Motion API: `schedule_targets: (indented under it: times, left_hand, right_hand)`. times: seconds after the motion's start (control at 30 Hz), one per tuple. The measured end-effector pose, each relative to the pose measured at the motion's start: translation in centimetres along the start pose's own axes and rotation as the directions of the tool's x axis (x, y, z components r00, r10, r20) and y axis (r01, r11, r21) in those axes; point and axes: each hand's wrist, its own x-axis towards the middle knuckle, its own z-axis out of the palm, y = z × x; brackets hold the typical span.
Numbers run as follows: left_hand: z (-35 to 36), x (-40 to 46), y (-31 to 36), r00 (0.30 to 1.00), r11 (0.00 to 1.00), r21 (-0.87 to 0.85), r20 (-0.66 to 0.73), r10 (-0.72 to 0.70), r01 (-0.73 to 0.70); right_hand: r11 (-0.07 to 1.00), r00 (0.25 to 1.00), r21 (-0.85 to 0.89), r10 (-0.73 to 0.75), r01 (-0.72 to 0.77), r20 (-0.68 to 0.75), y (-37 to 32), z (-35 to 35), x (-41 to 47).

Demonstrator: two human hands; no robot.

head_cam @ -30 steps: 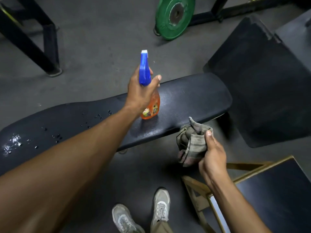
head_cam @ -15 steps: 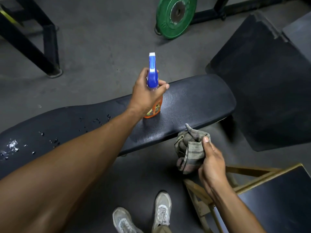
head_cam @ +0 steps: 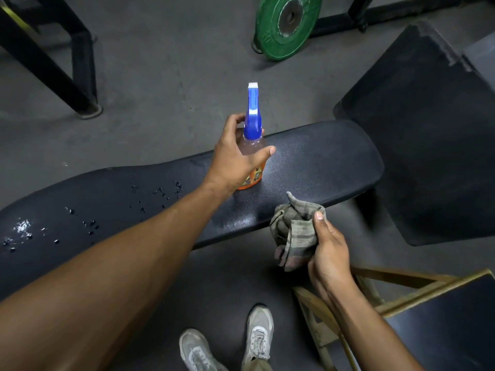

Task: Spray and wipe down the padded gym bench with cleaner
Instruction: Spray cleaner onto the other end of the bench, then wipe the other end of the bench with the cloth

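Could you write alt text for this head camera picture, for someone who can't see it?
Seen from above, a person's left hand holds a spray bottle standing upright on a black padded bench, while the right hand grips a bunched cloth at the bench's near edge. Droplets dot the bench's left part.

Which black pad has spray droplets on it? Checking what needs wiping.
The long bench pad under the spray bottle; droplets bead its left half, the other black pads look dry.

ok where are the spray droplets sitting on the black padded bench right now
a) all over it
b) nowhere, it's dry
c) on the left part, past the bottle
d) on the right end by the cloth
c: the droplets bead on the left part of the black padded bench, left of the orange spray bottle with the blue trigger head; the right end looks dry.
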Motion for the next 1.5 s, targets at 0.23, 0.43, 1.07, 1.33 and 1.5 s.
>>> schedule_targets:
  times: [0.23, 0.43, 1.07, 1.33, 1.5]
  left_hand:
    - [-0.7, -0.4, 0.2, 1.0, 1.0, -0.002, 0.007, -0.006, 0.006]
    - [-1.8, -0.9, -0.4, 0.998, 0.999, 0.037, 0.051, -0.03, 0.029]
    - [-12.0, -11.1, -7.8, 0.957, 0.926, 0.245, -0.109, -0.267, 0.286]
    - [-16.2, -18.5, -11.7, 0.947, 0.835, 0.446, -0.163, -0.278, 0.322]
    - [-17.7, -20.6, -13.7, 0.951, 0.81, 0.499, -0.16, -0.264, 0.309]
  right_hand:
    - [0.999, 0.998, -0.012, 0.047, -0.046, 0.033, 0.8, 1.1, 0.3]
    - [0.997, 0.996, 0.001, 0.082, -0.082, 0.041, 1.7, 2.2, 0.3]
    - [0.982, 0.978, -0.177, 0.1, -0.067, 0.181, 5.8, 7.1, -0.6]
    - [0.933, 0.946, -0.349, 0.033, 0.087, 0.322, 9.8, 13.1, 1.3]
    - [0.265, 0.807, -0.764, -0.239, 0.589, 0.539, 12.7, 15.3, 6.2]
